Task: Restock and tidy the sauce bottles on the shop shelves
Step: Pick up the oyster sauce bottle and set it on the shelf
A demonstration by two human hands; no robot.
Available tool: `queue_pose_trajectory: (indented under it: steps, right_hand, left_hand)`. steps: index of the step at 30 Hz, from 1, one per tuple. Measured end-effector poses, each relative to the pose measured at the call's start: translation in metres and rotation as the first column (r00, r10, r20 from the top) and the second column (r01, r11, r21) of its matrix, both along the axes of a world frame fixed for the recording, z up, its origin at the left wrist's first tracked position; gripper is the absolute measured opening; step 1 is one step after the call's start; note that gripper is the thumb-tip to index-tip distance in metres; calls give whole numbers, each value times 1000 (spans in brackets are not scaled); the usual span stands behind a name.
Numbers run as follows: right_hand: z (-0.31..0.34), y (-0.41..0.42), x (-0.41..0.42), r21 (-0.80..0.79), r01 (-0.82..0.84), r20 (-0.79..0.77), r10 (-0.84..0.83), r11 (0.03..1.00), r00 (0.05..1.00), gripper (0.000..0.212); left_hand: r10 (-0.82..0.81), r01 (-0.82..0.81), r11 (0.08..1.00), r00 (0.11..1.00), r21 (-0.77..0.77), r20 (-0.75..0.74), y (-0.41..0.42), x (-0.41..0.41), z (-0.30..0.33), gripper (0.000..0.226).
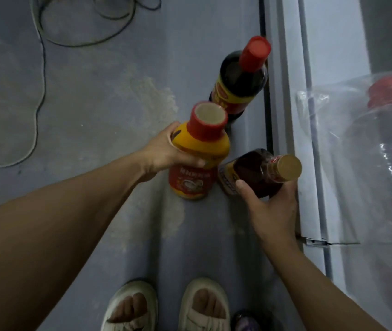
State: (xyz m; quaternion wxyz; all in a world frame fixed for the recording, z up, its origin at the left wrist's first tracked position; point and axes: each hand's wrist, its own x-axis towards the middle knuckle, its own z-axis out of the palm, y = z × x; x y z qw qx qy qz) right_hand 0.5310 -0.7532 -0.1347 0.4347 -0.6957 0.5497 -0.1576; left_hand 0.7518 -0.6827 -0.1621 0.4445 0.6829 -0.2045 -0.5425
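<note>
A: Grey floor (94,115), white shelf edge (293,115) on the right, dark soy-sauce bottle (238,84) standing beside it.

B: Yep. Left hand (164,154) fingers curl round the yellow sauce bottle (199,151); right hand (271,209) grips the brown gold-capped bottle (259,173), tilted, just beside it.

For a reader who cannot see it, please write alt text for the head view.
Seen from above, a left hand grips a yellow sauce bottle and a right hand grips a dark gold-capped bottle over a grey floor. A third, dark bottle with a red cap stands beside a white shelf base.
</note>
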Motion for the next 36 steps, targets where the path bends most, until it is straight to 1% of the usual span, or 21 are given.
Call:
queue_pose_trajectory:
  steps: [4,6,8,10,12,15,17,18,19,22,25,29,30,33,36]
  right_hand:
    - [-6,1,1,-35,-11,68,13,999,998,85]
    - [-7,2,2,-32,-4,97,7,999,995,79]
    - [-6,2,4,-40,-6,109,11,999,994,75]
    - [-7,-1,5,-70,4,127,5,998,992,73]
    - [-4,-4,8,-105,11,150,5,994,989,80]
    - [4,-8,13,-104,12,177,7,995,984,62]
    - [9,-10,18,-98,10,162,6,995,987,62]
    - [11,-11,21,-88,14,156,0,996,988,63]
    - [15,-13,24,-73,21,151,-10,997,988,60]
    - [31,-24,34,-39,72,159,-65,997,985,38]
    - [54,-32,40,52,94,171,-101,994,980,37]
    - [108,-33,51,162,87,227,-123,983,966,21]
    - [123,-33,56,178,80,238,-122,981,964,21]
    - [173,-32,73,211,16,258,-71,977,963,26]
    - [229,-32,94,233,-91,305,17,968,952,18]
  left_hand:
    - [127,-136,989,982,-56,-139,-3,10,-6,79]
    - [181,-198,977,965,-76,-191,-2,11,-6,82]
    - [226,-245,967,953,-72,-201,-3,9,-6,90]
    - [268,-284,957,944,-61,-192,-4,4,-5,77]
    - [340,-350,936,923,-29,-182,-4,-3,-3,68]
    - [406,-406,913,897,35,-177,4,-11,1,63]
    - [420,-410,907,888,93,-186,13,-15,7,69]
    - [425,-410,905,885,116,-190,18,-16,11,68]
    - [426,-407,904,884,131,-190,22,-17,16,65]
    - [424,-398,904,885,158,-195,34,-19,33,63]
    - [433,-402,897,882,183,-188,46,-17,55,66]
    - [467,-433,879,865,200,-184,67,-7,106,65]
    - [475,-440,875,861,200,-181,72,-3,121,66]
    - [486,-452,869,857,204,-171,85,9,172,69]
    - [499,-469,862,851,190,-164,93,20,229,65]
